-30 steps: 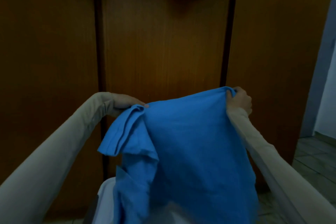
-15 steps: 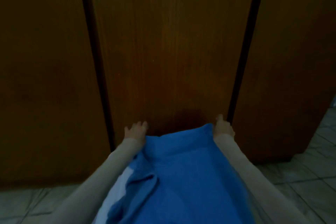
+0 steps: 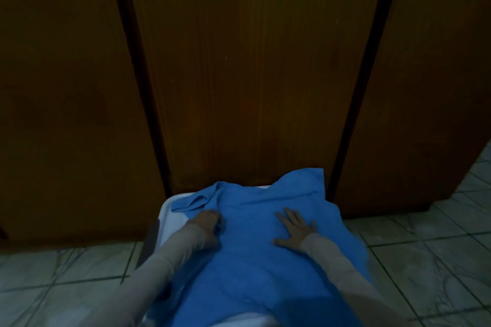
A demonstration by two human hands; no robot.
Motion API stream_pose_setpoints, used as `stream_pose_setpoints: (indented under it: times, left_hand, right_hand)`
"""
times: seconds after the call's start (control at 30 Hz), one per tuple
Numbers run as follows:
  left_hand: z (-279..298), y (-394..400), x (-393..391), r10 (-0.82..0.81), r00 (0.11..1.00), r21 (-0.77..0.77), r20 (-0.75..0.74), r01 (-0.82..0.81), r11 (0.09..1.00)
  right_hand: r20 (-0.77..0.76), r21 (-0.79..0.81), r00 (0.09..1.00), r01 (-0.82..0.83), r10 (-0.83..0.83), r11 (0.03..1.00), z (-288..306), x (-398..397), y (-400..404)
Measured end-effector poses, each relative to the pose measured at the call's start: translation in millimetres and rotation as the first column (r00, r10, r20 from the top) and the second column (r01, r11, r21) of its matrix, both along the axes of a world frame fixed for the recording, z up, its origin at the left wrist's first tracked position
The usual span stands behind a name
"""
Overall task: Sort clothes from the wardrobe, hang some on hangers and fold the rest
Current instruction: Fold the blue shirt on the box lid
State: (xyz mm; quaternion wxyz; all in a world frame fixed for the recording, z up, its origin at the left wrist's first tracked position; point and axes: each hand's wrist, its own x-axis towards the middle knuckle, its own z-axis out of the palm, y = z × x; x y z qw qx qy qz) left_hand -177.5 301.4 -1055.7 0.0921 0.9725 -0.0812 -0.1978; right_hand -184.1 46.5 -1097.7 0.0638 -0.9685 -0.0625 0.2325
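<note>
Since a second ago the blue garment [image 3: 265, 241] has come down from being held up in front of the wardrobe [image 3: 252, 74] and now lies spread flat; both hands have let go of its top corners and moved onto its upper face.

Head view. Dim light. Surface: a white, low, flat-topped support [image 3: 170, 210], its rim showing at 9 o'clock of the cloth and again at the bottom edge of the frame; what it is cannot be told. It stands against the dark brown wooden wardrobe doors, which fill the upper frame. Pale tiled floor [image 3: 425, 260] shows at 3 and 8 o'clock.

Left hand [image 3: 206, 225]: at 9 o'clock on the garment, fingers curled, gripping a fold of the blue cloth near its left edge. Right hand [image 3: 295, 228]: just right of centre, palm down, fingers straight and spread, pressing the cloth flat, holding nothing. Both forearms in pale long sleeves [image 3: 164, 268] reach in from 6 o'clock.

Edges: a sleeve of the garment lies folded at 11 o'clock. The far edge touches or nearly touches the middle door at 12 o'clock. The right side drapes over the support's edge at 3 o'clock. Open floor lies to the right and lower left.
</note>
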Motion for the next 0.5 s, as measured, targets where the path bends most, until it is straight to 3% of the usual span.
stream_pose_setpoints:
  times: [0.1,0.13,0.2,0.27,0.37,0.43,0.5]
  left_hand:
    - [13.6,15.9,9.8,0.210,0.969,-0.090,0.131,-0.199,0.976]
    - [18.8,25.3,11.2,0.229,0.946,-0.002,0.228,-0.235,0.972]
    - [26.5,43.3,9.4,0.140,0.867,0.188,0.479,-0.257,0.948]
    - [26.1,56.4,2.2,0.088,0.815,0.182,0.573,-0.232,0.955]
    - [14.5,49.5,-21.2,0.040,0.903,-0.052,0.427,-0.020,0.998]
    - [0.0,41.0,-40.2,-0.120,0.938,-0.181,0.326,0.187,0.966]
    - [-10.9,38.9,-55.8,-0.179,0.953,-0.318,0.244,0.254,0.913]
  right_hand:
    - [-0.001,-0.018,1.000,0.004,-0.004,1.000,-1.5,-4.2,-3.8]
    - [-0.003,-0.022,1.000,0.014,-0.014,1.000,-1.6,-5.1,-4.6]
    - [-0.004,-0.037,1.000,0.030,-0.031,0.999,0.8,-6.9,-3.5]
    - [0.013,-0.047,0.999,0.037,-0.037,0.998,6.5,-8.3,2.8]
    - [0.127,0.057,0.991,-0.046,0.039,0.997,8.7,-11.3,22.6]
    - [0.157,0.221,0.982,-0.136,0.103,0.966,9.6,-18.7,40.0]
    - [0.156,0.356,0.972,-0.219,0.173,0.909,12.0,-30.9,59.9]
